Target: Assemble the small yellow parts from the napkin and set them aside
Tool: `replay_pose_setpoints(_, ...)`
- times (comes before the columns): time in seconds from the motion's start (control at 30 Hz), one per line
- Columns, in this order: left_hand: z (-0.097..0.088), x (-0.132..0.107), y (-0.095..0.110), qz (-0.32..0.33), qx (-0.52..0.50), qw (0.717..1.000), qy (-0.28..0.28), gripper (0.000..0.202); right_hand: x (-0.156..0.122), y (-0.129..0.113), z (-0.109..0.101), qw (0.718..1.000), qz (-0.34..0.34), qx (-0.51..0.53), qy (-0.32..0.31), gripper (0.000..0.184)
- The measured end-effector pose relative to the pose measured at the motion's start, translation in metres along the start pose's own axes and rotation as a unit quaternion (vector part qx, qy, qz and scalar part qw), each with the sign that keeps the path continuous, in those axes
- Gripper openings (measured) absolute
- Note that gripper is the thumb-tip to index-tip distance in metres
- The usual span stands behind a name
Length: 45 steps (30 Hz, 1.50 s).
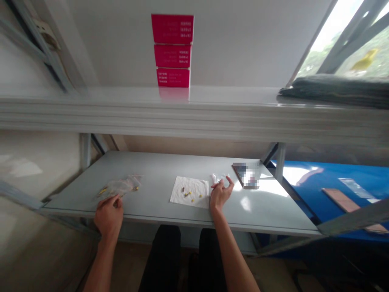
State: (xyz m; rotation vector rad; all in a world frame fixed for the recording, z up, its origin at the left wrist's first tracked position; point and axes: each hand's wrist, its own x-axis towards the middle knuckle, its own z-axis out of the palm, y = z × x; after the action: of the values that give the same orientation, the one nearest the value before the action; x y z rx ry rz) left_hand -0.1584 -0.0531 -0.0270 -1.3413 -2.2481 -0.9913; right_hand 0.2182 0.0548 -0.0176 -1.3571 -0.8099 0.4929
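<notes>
My left hand (110, 214) is at the left of the grey shelf board, its fingers curled into a pinch. Whatever sits between those fingertips is too small to make out. Just beyond them lies a clear plastic bag (121, 185), with brass-coloured small parts (135, 188) at its ends. My right hand (221, 196) rests beside the right edge of a white cloth (179, 194), fingers apart. A small clear plastic bag (215, 178) lies right behind its fingers. Several tiny brass-coloured pieces (192, 200) and a darker one (183, 189) are spread on the cloth.
A flat object with a pixelated face (246, 176) lies at the board's right rear. Above runs an upper shelf (121, 115) holding stacked pink-red boxes (173, 56) and dark folded fabric (334, 91). Metal posts (280, 160) flank the board. A blue surface (306, 182) stands at right.
</notes>
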Motion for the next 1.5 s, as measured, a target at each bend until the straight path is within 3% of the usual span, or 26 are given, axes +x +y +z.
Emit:
replay_pose_setpoints(0.1, -0.002, 0.006, 0.009, -0.006, -0.036, 0.998, 0.050, 0.025, -0.002, -0.003, 0.000, 1.000, -0.006, -0.011, 0.021, 0.040)
replay_pose_setpoints(0.2, -0.005, 0.010, 0.028, 0.013, -0.112, 0.988, 0.102, 0.023, -0.009, -0.006, 0.000, 0.996, -0.075, -0.036, -0.023, 0.033)
replay_pose_setpoints(0.3, 0.000, 0.011, 0.058, 0.059, -0.206, 0.973, 0.089, 0.021, -0.023, -0.011, 0.004, 0.975, -0.176, -0.068, -0.121, 0.030)
replay_pose_setpoints(0.4, 0.013, 0.008, 0.092, 0.099, -0.302, 0.947, 0.045, 0.017, -0.043, -0.026, 0.020, 0.943, -0.215, -0.075, -0.245, 0.031)
replay_pose_setpoints(0.47, 0.022, 0.005, 0.110, 0.126, -0.341, 0.932, 0.010, 0.016, -0.055, -0.040, 0.036, 0.928, -0.194, -0.065, -0.311, 0.029)
replay_pose_setpoints(0.63, 0.039, 0.002, 0.126, 0.177, -0.381, 0.905, -0.062, 0.016, -0.061, -0.057, 0.065, 0.918, -0.136, -0.077, -0.366, 0.025)
replay_pose_setpoints(0.7, 0.042, 0.001, 0.125, 0.190, -0.373, 0.904, -0.082, 0.017, -0.060, -0.052, 0.066, 0.903, -0.072, -0.046, -0.421, 0.027)
replay_pose_setpoints(0.8, 0.040, -0.002, 0.126, 0.184, -0.349, 0.917, -0.066, 0.020, -0.062, -0.041, 0.063, 0.862, 0.058, 0.055, -0.501, 0.024)
replay_pose_setpoints(0.9, 0.034, -0.009, 0.131, 0.143, -0.391, 0.903, -0.103, 0.021, -0.068, -0.036, 0.060, 0.850, 0.081, 0.075, -0.514, 0.022)
replay_pose_setpoints(1.0, 0.030, -0.017, 0.136, 0.087, -0.460, 0.857, -0.218, 0.021, -0.075, -0.038, 0.060, 0.857, 0.016, 0.006, -0.515, 0.019)
replay_pose_setpoints(1.07, 0.030, -0.020, 0.137, 0.053, -0.478, 0.840, -0.252, 0.021, -0.077, -0.039, 0.062, 0.860, -0.057, -0.041, -0.506, 0.021)
replay_pose_setpoints(1.17, 0.033, -0.020, 0.136, 0.007, -0.490, 0.835, -0.252, 0.026, -0.080, -0.039, 0.063, 0.859, -0.165, -0.093, -0.476, 0.022)
replay_pose_setpoints(1.23, 0.035, -0.018, 0.135, -0.015, -0.499, 0.827, -0.259, 0.029, -0.080, -0.039, 0.064, 0.860, -0.198, -0.110, -0.456, 0.020)
replay_pose_setpoints(1.33, 0.036, -0.015, 0.134, -0.012, -0.499, 0.819, -0.284, 0.030, -0.078, -0.040, 0.061, 0.860, -0.188, -0.094, -0.465, 0.020)
replay_pose_setpoints(1.5, 0.036, -0.015, 0.134, 0.028, -0.469, 0.830, -0.300, 0.031, -0.074, -0.039, 0.055, 0.837, -0.176, -0.072, -0.514, 0.025)
